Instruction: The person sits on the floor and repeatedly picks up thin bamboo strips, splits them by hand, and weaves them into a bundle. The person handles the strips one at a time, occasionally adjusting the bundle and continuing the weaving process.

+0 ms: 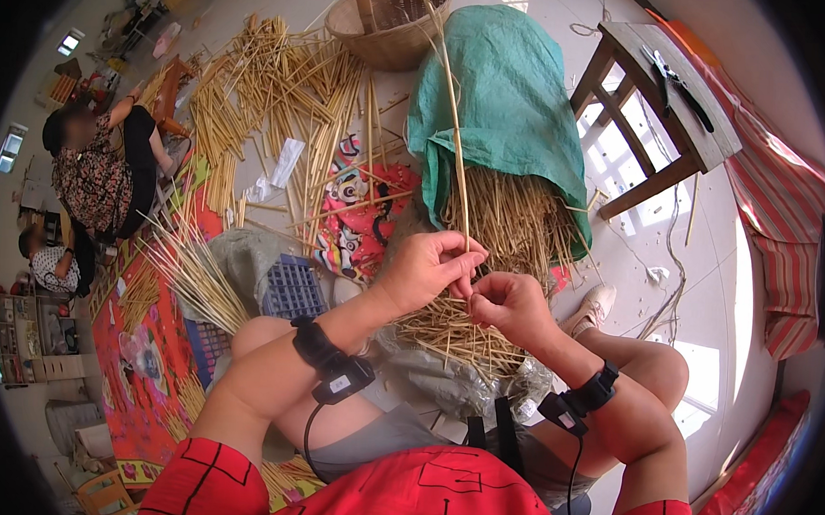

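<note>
A long pale straw stalk [458, 131] rises from between my hands, tilted slightly left toward the far side. My left hand [432, 268] pinches it near its lower end. Close beside it, my right hand [510, 303] has thumb and fingertips pressed together at the stalk's bottom; what lies between those fingertips is too small to make out. Under and beyond both hands, a thick heap of dry straw stalks [511, 211] spills from the mouth of a green woven sack [494, 86].
Beyond the sack stands a wicker basket [385, 40]. Cut stalks [273, 86] cover the floor at far left. Pliers [664, 75] lie on a wooden stool [712, 133] at right. A bundle of thin stalks [200, 276] leans over a blue crate [291, 287]. Two people sit at left.
</note>
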